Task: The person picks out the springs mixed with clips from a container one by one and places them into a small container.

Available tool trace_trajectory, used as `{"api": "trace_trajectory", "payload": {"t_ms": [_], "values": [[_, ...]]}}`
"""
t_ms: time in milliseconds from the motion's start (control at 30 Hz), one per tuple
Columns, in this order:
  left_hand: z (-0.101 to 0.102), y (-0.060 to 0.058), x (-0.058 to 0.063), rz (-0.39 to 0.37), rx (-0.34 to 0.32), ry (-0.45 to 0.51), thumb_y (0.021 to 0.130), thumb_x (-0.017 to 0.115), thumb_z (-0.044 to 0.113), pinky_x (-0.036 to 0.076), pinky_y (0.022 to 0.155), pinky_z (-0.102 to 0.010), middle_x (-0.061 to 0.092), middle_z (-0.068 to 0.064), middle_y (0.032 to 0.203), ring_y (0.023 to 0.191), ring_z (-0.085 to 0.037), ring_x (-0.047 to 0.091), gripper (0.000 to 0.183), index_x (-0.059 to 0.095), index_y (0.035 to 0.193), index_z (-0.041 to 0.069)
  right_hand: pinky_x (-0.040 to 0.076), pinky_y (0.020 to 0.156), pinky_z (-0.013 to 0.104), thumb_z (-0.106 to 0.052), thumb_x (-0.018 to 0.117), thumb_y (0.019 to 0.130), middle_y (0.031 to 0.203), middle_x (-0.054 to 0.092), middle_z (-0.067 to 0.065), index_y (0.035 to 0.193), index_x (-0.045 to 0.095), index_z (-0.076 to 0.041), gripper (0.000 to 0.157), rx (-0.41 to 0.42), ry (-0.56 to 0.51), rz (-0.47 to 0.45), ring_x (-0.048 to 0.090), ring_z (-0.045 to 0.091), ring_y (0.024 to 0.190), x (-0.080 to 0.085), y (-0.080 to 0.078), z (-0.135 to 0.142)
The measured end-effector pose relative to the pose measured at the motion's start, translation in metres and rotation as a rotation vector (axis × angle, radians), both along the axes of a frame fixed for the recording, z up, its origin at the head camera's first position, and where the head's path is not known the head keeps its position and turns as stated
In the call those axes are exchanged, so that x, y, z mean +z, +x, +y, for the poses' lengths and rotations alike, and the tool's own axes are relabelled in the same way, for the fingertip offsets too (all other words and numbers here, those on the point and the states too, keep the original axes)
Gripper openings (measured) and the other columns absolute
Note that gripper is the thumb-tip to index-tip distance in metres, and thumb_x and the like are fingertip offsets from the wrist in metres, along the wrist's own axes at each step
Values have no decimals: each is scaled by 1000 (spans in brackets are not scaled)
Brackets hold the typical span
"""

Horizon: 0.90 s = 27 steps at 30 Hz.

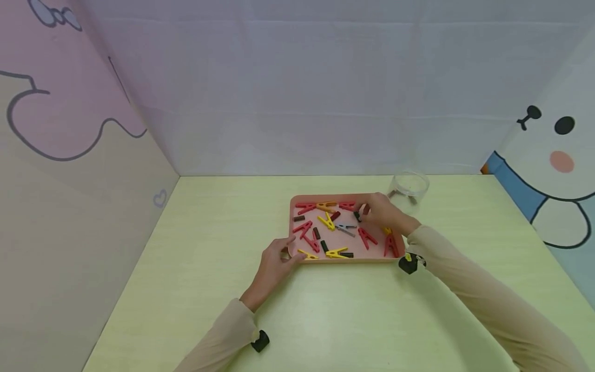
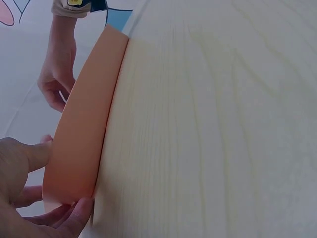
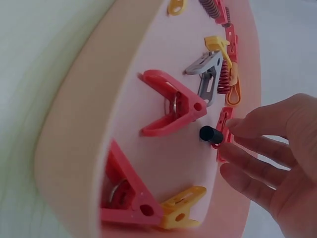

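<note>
My left hand grips the near left corner of a shallow pink tray, with fingers either side of its wall in the left wrist view. Over the tray's far right part, my right hand pinches a small black spring between thumb and fingertips, close above the tray floor. Around it lie a red clip, a grey clip and a yellow clip. A red clip by the far wall is partly hidden by the right hand.
Several more clips and springs are scattered in the tray, including a dark spring and an orange clip. A clear round dish with a few small dark pieces stands behind the right hand. A white curtain borders the table's back edge.
</note>
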<state>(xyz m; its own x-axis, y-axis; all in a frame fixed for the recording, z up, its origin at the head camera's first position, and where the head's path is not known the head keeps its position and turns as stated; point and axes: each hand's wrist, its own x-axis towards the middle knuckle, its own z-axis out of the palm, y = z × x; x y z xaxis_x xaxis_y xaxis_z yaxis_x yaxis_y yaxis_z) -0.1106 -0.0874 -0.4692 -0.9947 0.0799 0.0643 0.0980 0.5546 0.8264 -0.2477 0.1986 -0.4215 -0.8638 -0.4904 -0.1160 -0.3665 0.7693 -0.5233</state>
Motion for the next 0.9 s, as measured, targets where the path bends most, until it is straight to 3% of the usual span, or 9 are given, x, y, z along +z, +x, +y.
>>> {"api": "trace_trajectory", "payload": {"t_ms": [367, 900], "values": [[1, 0, 0, 0, 2, 3, 83, 73, 32, 51, 75, -25, 57, -10, 118, 97, -20, 55, 59, 55, 131, 4, 49, 66, 33, -4, 75, 75, 92, 68, 4, 94, 74, -9, 20, 58, 64, 168, 57, 17, 73, -12, 0, -4], [0, -1, 1, -6, -1, -3, 84, 73, 29, 52, 75, -26, 56, -9, 118, 96, -18, 55, 57, 55, 132, 4, 50, 66, 33, 2, 71, 75, 90, 69, 5, 90, 74, -9, 19, 82, 50, 201, 59, 18, 72, -11, 3, -6]]}}
